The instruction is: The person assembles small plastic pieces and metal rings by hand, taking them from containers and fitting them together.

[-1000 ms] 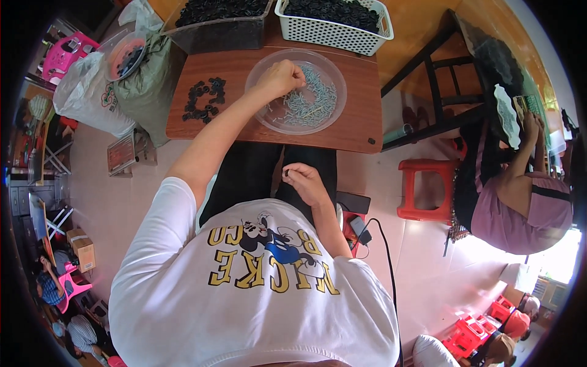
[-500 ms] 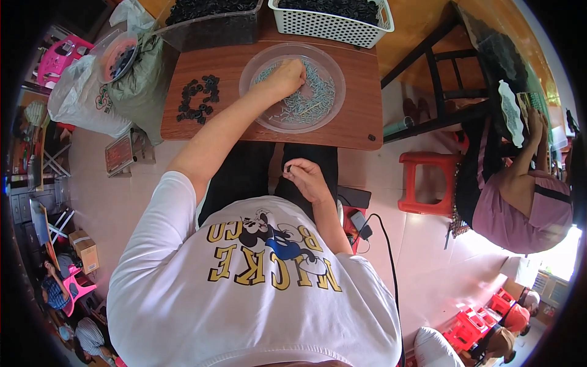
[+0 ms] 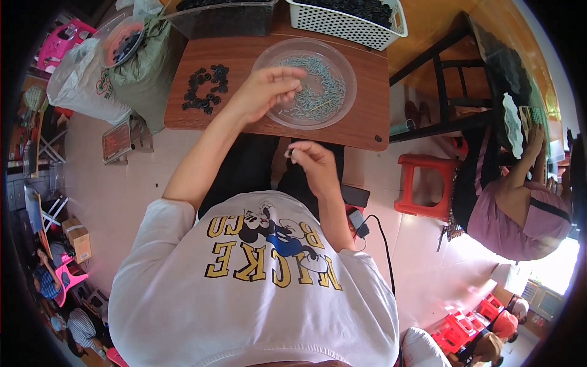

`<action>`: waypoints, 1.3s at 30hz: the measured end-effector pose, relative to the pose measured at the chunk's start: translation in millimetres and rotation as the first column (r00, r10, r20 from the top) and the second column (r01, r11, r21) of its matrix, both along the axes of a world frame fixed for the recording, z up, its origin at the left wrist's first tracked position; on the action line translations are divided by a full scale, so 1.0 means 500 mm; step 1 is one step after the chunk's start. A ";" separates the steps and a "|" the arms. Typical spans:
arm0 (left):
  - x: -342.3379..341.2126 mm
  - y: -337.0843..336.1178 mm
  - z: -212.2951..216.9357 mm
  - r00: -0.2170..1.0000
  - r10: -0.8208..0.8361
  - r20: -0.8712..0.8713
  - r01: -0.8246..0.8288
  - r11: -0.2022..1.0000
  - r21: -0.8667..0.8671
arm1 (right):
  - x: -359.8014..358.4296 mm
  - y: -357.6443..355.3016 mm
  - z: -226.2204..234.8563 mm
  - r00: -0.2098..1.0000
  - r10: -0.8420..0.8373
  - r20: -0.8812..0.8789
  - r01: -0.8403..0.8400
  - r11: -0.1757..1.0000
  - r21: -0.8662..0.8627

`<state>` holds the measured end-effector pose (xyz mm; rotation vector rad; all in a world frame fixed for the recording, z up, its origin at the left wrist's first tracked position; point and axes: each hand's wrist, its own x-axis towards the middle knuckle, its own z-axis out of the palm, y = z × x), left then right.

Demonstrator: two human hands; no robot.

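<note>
My left hand (image 3: 269, 92) is over the left rim of a round clear plastic bowl (image 3: 350, 98), thumb and fingers pinched together. Whatever is between them is too small to make out. Many small silvery screws (image 3: 318, 85) lie spread across the bowl's bottom. Below the table's near edge, in front of my lap, my right hand (image 3: 317, 166) pinches a small black part (image 3: 290, 153) between thumb and fingertip. A loose cluster of similar small black parts (image 3: 205, 88) lies on the brown table (image 3: 244, 55), left of the bowl.
Behind the bowl stand a white perforated basket (image 3: 348, 27) and a clear bin (image 3: 226, 24), both holding black parts. Sacks (image 3: 147, 79) stand left of the table. To the right are a red stool (image 3: 425, 186), a black frame (image 3: 452, 92) and a seated person (image 3: 520, 208).
My left hand has lifted from the screws and drawn back left toward the bowl's rim. My right hand has risen slightly toward the table edge, still pinching the black part.
</note>
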<state>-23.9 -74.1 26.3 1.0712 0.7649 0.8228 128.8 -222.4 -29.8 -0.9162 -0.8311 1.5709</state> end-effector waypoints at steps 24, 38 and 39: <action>-0.131 -0.141 -0.011 0.834 0.419 0.359 -0.262 0.873 -0.411 | -0.137 0.118 0.117 0.975 -0.159 0.153 0.153 0.987 0.055; -0.123 -0.144 -0.015 0.895 0.372 0.248 -0.308 0.915 -0.259 | -0.127 0.108 0.111 0.898 -0.234 0.373 0.205 0.972 0.116; -0.123 -0.145 -0.015 0.903 0.368 0.221 -0.324 0.922 -0.211 | -0.129 0.105 0.117 0.873 -0.260 0.412 0.218 0.965 0.147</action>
